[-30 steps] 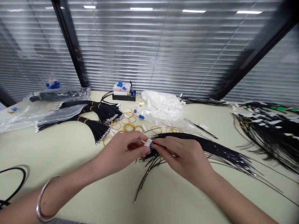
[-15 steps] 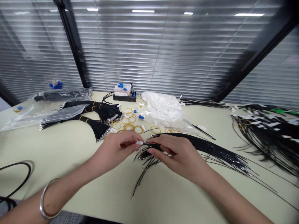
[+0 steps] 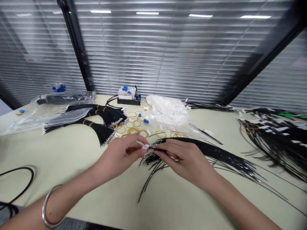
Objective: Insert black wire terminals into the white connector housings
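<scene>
Black wires [image 3: 216,156] lie in a loose sheaf on the bench [image 3: 72,195], right of centre and near us, with their long axis running left to right. The sheaf gathers at the hands and spreads toward the right, where its ends point right and slightly near, while a few stray strands droop toward the near edge. We judge these wires light, thin and springy, likely to splay or slip apart, so they seem best held in a tight pinch close to the ends rather than along the loose length.

Our right hand [image 3: 184,161] grips the sheaf near its left end between thumb and fingers. Our left hand [image 3: 121,156] pinches a small white connector [image 3: 145,146] just beside the wire ends; we cannot tell whether any wire has entered it. A metal bangle [image 3: 45,207] circles the left wrist.

Beyond the hands, rubber bands [image 3: 133,130] lie scattered. To their left are tied wire bundles [image 3: 103,132], and to their right a bag of white connectors [image 3: 168,110]. At the far edge sits a black tray [image 3: 128,102]. A tagged wire heap [image 3: 275,143] lies right, and a black cable loop [image 3: 19,182] lies near left.
</scene>
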`<state>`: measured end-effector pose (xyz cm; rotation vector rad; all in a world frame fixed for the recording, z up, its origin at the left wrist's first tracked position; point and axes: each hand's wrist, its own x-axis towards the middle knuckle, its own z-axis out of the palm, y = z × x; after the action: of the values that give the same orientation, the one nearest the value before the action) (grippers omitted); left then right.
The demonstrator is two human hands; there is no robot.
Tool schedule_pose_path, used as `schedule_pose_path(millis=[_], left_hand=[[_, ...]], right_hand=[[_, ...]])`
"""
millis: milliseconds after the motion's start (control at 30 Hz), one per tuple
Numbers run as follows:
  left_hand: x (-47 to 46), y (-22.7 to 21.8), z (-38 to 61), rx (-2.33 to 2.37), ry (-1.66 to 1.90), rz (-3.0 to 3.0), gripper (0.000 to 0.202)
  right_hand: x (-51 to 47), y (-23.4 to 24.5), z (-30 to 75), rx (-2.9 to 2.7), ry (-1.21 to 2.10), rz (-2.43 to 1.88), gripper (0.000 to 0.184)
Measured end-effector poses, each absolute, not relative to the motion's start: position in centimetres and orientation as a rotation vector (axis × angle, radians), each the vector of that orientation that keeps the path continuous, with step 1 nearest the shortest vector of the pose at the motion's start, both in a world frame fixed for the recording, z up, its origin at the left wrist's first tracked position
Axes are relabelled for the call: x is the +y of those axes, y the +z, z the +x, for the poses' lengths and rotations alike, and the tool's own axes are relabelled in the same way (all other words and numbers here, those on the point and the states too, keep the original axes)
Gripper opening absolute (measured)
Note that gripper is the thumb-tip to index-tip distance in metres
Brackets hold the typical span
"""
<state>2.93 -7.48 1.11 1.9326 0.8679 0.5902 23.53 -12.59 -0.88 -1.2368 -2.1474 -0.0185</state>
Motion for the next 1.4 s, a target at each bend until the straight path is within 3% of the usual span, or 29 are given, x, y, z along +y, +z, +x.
schedule_pose_path(millis=[833,1300,1400], left_hand=[[-7.51,0.56,2.85,0.866,0.639,1.944,0.017],[-7.19,0.89,3.2,0.803,0.533,1.65,0.01],[-7.08,0.55,3.21,0.757,0.568,1.534,0.02]], right_hand=[[-13.09,-0.18,23.37,-2.165,-0.046,-1.294,0.024],[-13.17,-0.71,23.1,-2.259,-0.43,-1.245,0.02],[-13.25,-0.69,23.07,-2.27,-0.466,-1.254,0.019]])
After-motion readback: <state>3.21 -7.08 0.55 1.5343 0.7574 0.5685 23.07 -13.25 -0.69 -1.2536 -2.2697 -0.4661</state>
